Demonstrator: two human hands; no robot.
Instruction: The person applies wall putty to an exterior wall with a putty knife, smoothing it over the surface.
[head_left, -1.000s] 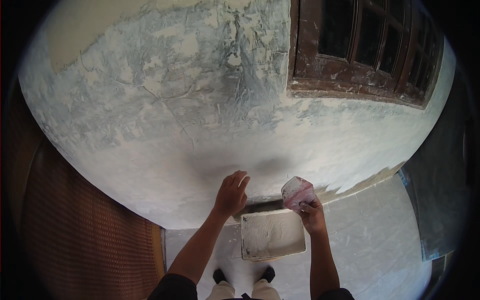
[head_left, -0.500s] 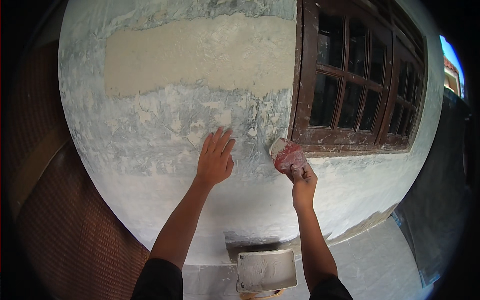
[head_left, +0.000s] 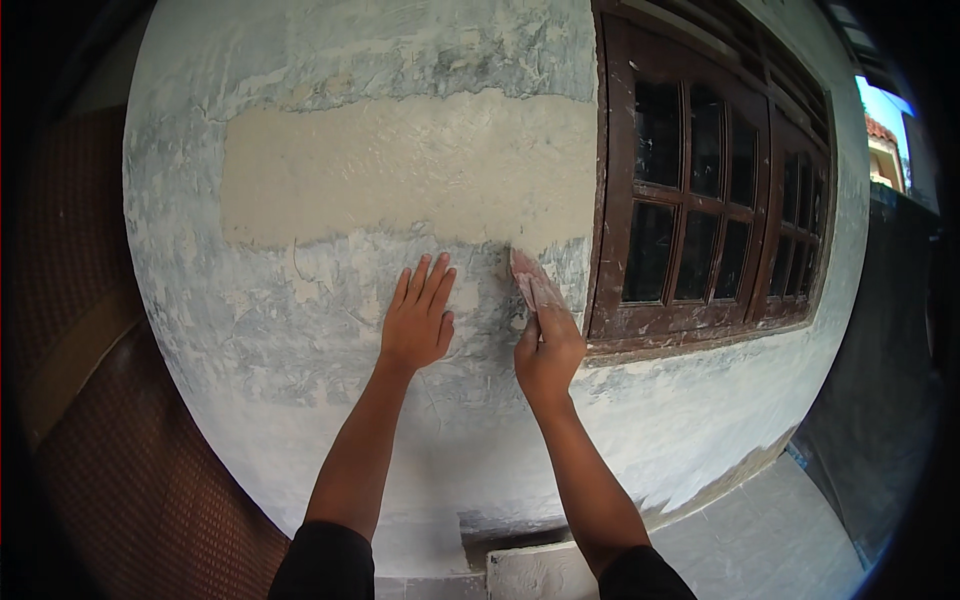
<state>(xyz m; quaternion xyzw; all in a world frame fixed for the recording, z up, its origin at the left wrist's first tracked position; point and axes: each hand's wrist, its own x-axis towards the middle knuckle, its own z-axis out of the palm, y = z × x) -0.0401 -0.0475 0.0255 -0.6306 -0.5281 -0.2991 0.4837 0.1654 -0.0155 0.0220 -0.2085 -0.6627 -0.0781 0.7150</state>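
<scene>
My right hand [head_left: 550, 355] grips a red putty scraper [head_left: 536, 281] smeared with pale filler. Its blade edge meets the wall just under the lower border of a beige filler patch [head_left: 410, 165], near the window. My left hand [head_left: 418, 315] lies flat on the grey, patchy wall [head_left: 340, 340], fingers stretched upward and holding nothing. Below, partly hidden by my right forearm, a whitish tray [head_left: 535, 572] with filler in it shows at the lower edge.
A brown wooden window [head_left: 690, 200] with glass panes stands right of the patch, its sill [head_left: 690, 335] jutting over the wall. Woven brown matting [head_left: 160, 470] hangs at the left. Grey floor [head_left: 760, 530] and a dark sheet [head_left: 880, 370] lie to the right.
My right hand has brought the scraper up and left, from beside the window's lower corner to the patch's lower border. The view has tilted upward; my left hand stays flat on the wall.
</scene>
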